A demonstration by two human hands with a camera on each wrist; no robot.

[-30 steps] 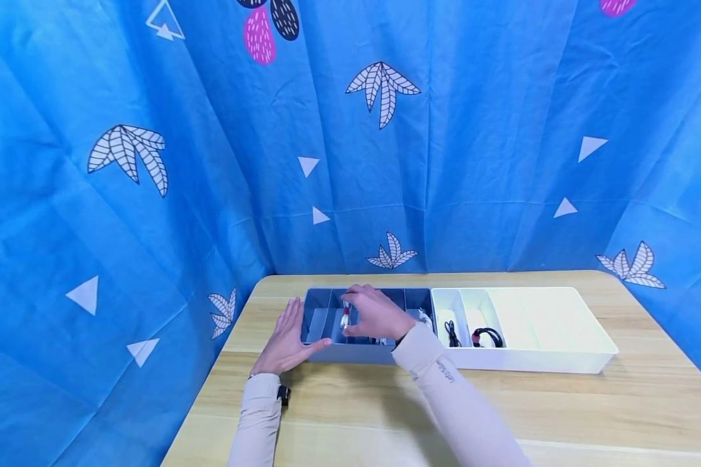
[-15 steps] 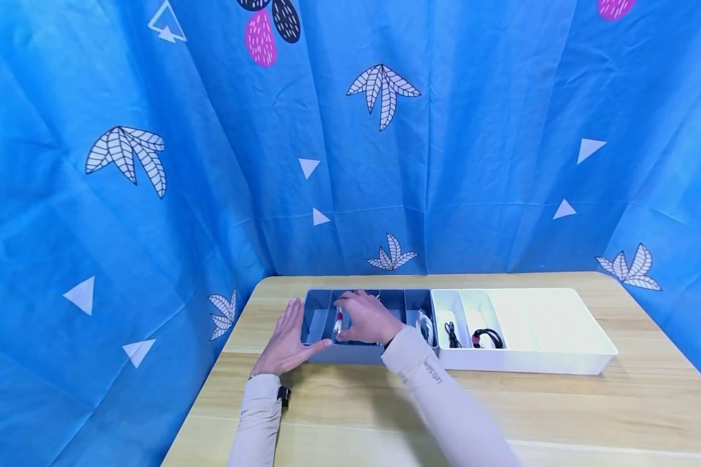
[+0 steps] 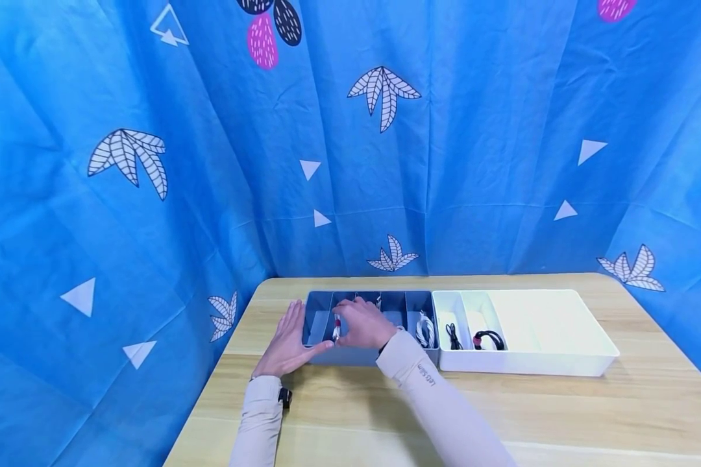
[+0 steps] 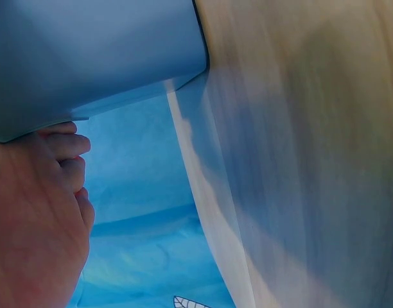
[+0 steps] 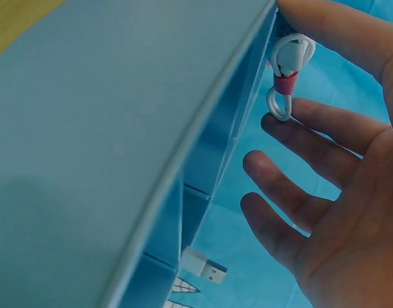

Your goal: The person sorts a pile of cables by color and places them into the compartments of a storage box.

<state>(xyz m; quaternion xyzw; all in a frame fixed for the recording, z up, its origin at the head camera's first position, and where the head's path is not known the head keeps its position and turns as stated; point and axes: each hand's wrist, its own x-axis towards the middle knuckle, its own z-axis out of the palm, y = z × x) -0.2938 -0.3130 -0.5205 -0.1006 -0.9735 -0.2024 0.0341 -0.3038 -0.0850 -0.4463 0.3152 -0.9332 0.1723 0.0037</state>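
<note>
A dark grey divided organizer box (image 3: 397,357) stands on the table. My left hand (image 3: 286,344) rests against its left end, fingers straight, with the thumb along the front rim. In the left wrist view the left palm (image 4: 36,218) lies beside the box wall. My right hand (image 3: 362,324) is over the box's left-hand compartments. Between its thumb and fingertips it holds a coiled white cable (image 5: 288,61) bound with a red tie, at a compartment's opening. The leftmost compartment is visible; the right hand partly covers the ones beside it.
A coiled white cable (image 3: 424,329) lies in the grey box's rightmost compartment. A white USB plug (image 5: 206,266) sticks up from another. Adjoining on the right, a white divided box (image 3: 526,364) contains a black cable (image 3: 452,336) and a red-tied black cable (image 3: 489,337). Blue curtain (image 3: 479,194) hangs behind.
My right hand has shifted left with the red-tied white cable, uncovering the white cable in the grey box's rightmost compartment. The left hand has stayed in place.
</note>
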